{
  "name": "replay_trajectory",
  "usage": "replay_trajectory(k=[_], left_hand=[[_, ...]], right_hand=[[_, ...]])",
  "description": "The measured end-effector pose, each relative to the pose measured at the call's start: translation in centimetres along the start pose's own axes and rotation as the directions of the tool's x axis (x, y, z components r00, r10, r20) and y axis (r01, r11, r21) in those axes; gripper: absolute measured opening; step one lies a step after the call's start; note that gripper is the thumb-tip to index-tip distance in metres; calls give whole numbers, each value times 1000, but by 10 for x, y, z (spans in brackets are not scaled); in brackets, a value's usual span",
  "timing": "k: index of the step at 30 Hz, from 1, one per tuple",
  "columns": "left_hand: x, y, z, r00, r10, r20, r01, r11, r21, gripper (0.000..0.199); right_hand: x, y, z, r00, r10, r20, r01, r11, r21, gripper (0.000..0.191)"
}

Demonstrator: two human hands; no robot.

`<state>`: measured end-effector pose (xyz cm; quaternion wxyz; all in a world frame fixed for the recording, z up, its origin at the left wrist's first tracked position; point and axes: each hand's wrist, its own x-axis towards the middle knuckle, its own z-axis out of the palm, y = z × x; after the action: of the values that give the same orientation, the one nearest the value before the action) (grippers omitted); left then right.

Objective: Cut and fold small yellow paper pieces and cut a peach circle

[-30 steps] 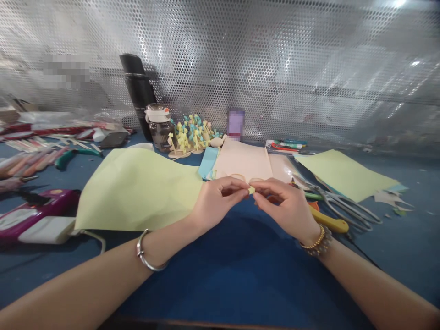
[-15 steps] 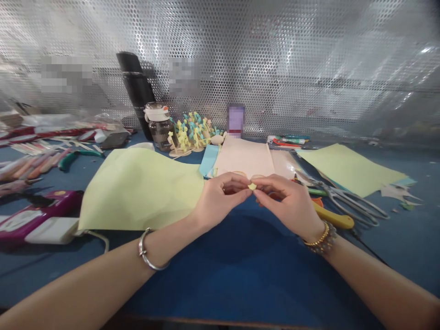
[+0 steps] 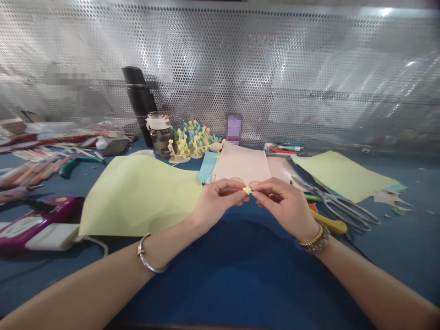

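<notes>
Between my fingertips is a small pale-yellow star (image 3: 247, 189), seemingly folded or cut from paper. My left hand (image 3: 217, 201) pinches one side of it with thumb and forefinger. From the other side, the thumb and forefinger of my right hand (image 3: 286, 201) also close on the star. A large sheet of yellow-green paper (image 3: 137, 197) lies beside and partly behind my left hand. Just beyond the star rests pale pink paper (image 3: 242, 162), with a strip of blue paper (image 3: 208, 166) at its left edge.
Long-handled scissors (image 3: 338, 201) and a yellow-handled tool (image 3: 328, 222) lie right of my right hand. More yellow-green paper (image 3: 343, 172) is farther right. At the back stand a jar-like bottle (image 3: 161, 137), a black bottle (image 3: 139, 101) and small coloured stars on sticks (image 3: 192, 140). A purple power strip (image 3: 44, 222) sits left.
More of the star now shows between my fingers, which have shifted slightly left. The whole scene sits a little lower in view, as if my head tilted up.
</notes>
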<state>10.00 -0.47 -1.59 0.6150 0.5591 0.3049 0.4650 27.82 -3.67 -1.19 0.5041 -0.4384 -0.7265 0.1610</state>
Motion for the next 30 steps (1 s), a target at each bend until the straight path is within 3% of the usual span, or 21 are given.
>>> replay_trajectory(k=[12,30], left_hand=[[-1,-1,0,997,-69,47,72,995,-67,20],[-2,3,3,997,-58,41,60,996,-66,23]], right_hand=[[1,-1,-1,987,-155,-38,152,985,-82,6],[1,-2,-1,986,-155,-59,148,984,-99,4]])
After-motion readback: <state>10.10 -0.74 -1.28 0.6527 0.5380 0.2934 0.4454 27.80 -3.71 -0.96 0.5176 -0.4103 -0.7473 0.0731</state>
